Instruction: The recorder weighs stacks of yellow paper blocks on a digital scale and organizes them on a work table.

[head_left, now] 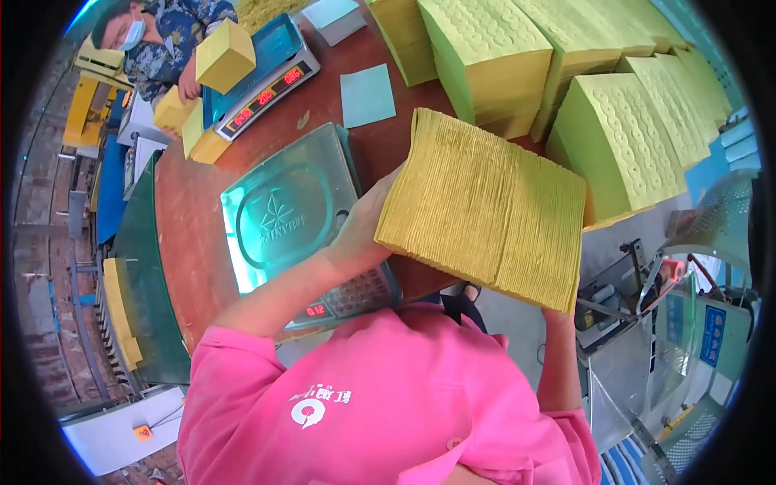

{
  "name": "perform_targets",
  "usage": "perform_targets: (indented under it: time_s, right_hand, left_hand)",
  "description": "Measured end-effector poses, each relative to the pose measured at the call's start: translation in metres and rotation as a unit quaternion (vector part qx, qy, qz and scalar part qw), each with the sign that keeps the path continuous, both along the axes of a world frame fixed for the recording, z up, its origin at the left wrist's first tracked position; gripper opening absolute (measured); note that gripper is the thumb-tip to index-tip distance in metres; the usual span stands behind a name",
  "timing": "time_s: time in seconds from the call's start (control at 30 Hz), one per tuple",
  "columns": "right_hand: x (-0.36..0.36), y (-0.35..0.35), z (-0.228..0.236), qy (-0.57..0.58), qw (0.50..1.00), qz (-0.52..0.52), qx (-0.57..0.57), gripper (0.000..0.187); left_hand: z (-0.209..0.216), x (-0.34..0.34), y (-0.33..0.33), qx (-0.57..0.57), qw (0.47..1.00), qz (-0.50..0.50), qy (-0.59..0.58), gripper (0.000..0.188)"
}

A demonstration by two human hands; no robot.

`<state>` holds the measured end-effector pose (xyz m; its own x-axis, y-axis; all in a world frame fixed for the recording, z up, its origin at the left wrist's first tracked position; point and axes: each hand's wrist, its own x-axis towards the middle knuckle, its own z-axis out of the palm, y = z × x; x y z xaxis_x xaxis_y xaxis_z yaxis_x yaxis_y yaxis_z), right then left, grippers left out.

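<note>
Yellow paper stack (pixel 481 210) is up in front of my chest, lifted over the edge of the reddish table (pixel 190 242), ridged side facing me, sitting at a tilt. My left hand (pixel 364 222) has it gripped along its left side, though most of those fingers are behind the paper, so can't tell if they're spread or together. My right hand (pixel 558 318) is at the lower right corner, fingers hidden, so no clue there either. Green-lit scale (pixel 283 214) is just beside my left forearm.
</note>
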<state>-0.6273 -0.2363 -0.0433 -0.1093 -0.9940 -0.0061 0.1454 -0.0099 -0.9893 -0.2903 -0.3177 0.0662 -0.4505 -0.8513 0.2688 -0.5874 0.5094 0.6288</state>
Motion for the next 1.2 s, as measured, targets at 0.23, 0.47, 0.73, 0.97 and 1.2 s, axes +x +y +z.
perform_targets:
  time_s: [0.23, 0.47, 0.73, 0.97, 1.2]
  right_hand:
    - [-0.017, 0.009, 0.042, 0.262, 0.964, 0.011, -0.049, 0.034]
    - [-0.032, -0.026, 0.109, 0.526, 0.808, 0.122, -0.236, 0.030]
    - [-0.004, -0.048, 0.101, 0.165, 0.950, 0.112, 0.242, 0.039]
    - [-0.001, -0.052, 0.097, 0.186, 0.951, 0.111, 0.223, 0.043]
    - [0.000, -0.049, 0.087, 0.181, 0.964, 0.082, 0.179, 0.038]
  left_hand:
    - [0.044, -0.005, 0.013, 0.134, 0.987, 0.038, 0.083, 0.053]
    - [0.067, 0.008, -0.018, 0.539, 0.817, 0.126, 0.161, 0.034]
    - [0.043, 0.016, -0.035, 0.618, 0.757, 0.110, 0.183, 0.031]
    - [0.035, 0.024, -0.031, 0.610, 0.770, 0.125, 0.137, 0.035]
    - [0.042, 0.016, -0.039, 0.502, 0.859, 0.083, 0.056, 0.049]
